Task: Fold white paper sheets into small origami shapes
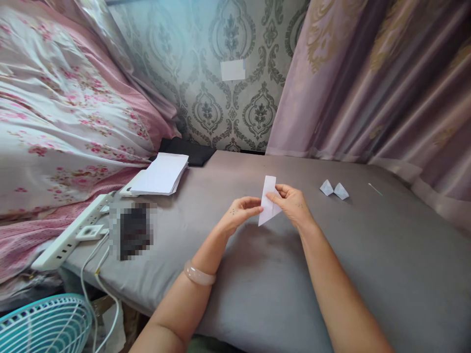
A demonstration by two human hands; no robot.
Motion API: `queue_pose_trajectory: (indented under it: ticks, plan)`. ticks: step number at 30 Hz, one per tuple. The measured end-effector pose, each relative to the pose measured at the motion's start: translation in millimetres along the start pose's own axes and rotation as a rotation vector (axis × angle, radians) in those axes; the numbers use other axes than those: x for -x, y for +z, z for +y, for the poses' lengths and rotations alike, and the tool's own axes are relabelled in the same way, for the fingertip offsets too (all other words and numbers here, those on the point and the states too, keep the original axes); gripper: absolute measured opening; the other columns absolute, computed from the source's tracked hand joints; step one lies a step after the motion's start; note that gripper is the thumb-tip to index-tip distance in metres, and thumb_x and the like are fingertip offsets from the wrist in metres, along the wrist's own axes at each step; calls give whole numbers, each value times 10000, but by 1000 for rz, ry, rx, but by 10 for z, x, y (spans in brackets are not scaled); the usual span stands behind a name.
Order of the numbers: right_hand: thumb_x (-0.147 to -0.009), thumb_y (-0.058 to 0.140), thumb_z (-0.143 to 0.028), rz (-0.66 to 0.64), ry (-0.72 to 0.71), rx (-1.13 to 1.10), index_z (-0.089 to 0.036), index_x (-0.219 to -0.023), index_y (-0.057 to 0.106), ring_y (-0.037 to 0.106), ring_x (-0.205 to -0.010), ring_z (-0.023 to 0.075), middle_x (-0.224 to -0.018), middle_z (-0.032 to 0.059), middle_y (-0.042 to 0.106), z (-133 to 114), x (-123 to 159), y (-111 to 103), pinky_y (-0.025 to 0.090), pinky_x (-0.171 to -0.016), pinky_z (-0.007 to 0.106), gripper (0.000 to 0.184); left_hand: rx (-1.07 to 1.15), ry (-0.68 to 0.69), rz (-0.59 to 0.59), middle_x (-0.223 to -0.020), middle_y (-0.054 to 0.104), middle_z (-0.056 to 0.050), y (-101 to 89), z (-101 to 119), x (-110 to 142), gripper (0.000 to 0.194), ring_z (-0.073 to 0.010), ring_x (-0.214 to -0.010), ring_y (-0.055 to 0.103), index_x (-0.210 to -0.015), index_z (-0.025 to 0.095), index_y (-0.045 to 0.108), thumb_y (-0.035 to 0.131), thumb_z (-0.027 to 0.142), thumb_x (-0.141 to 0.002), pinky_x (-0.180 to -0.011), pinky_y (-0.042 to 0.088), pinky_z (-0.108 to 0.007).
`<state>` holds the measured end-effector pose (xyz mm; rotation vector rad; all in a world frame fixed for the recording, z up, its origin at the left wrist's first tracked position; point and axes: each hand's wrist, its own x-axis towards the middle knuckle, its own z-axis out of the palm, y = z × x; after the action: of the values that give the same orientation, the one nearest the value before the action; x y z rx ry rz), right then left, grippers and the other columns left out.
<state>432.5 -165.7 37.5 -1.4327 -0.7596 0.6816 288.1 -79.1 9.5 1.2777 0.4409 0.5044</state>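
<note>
A folded piece of white paper (270, 198), long and narrow with a slanted pointed lower end, is held up above the grey-covered surface. My left hand (241, 213) pinches its left edge between thumb and fingers. On the other side my right hand (292, 202) grips it, the thumb lying across the front and the fingers behind. To the right, two small folded paper shapes (334, 189) rest side by side on the grey cloth (235, 274).
A stack of white paper (162, 174) lies at the left beside a dark flat item (191, 151). Nearer are a white power strip (79, 230) with cables and a blurred-out dark object (135, 231). A turquoise fan (47, 326) stands lower left. A thin white stick (375, 189) lies far right.
</note>
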Motion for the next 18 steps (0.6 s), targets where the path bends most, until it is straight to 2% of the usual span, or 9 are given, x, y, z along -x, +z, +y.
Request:
queue_pose_trajectory:
  ticks: [3,5,7,10,13,18]
  plan:
    - [-692,711,-340,-4,-121,164,-163,-1031,647,690,-884,233,-1006,99,731,40,42,137,542,-781,363,387,133,137,186,-952,703,-73,1,21,-35,358,-176,-899,616,-934,158,704,807,326,-635,-864,428,-316]
    - [-733,674,-334,-9,-204,312,-187,-1031,648,681,-925,234,-1017,86,727,44,93,232,523,-825,372,333,181,170,257,-901,699,-52,-11,32,-50,325,-152,-844,610,-903,164,707,802,337,-645,-821,433,-293]
    - [-763,645,-329,7,-275,469,-215,-1036,641,671,-944,234,-1019,73,722,22,154,310,504,-850,379,295,227,185,278,-844,690,-34,-27,42,-56,274,-128,-788,599,-854,163,712,789,342,-662,-779,436,-272]
    - [-800,608,-341,108,-407,655,-225,-1052,604,659,-909,229,-1019,75,701,-36,240,388,495,-813,375,277,300,208,285,-781,679,-22,-37,58,-54,231,-111,-740,591,-791,152,714,780,338,-671,-757,445,-260]
    - [-847,551,-347,216,-542,758,-210,-988,574,637,-806,201,-946,70,670,-78,301,432,484,-729,339,198,366,215,317,-765,676,-17,-17,76,-49,244,-105,-718,592,-774,145,707,792,337,-650,-764,458,-265]
    - [-904,476,-334,245,-636,851,-222,-895,585,600,-760,164,-879,44,635,-76,361,507,452,-687,282,157,412,208,385,-741,658,-7,48,77,-43,298,-91,-660,572,-777,142,680,804,360,-615,-699,456,-250]
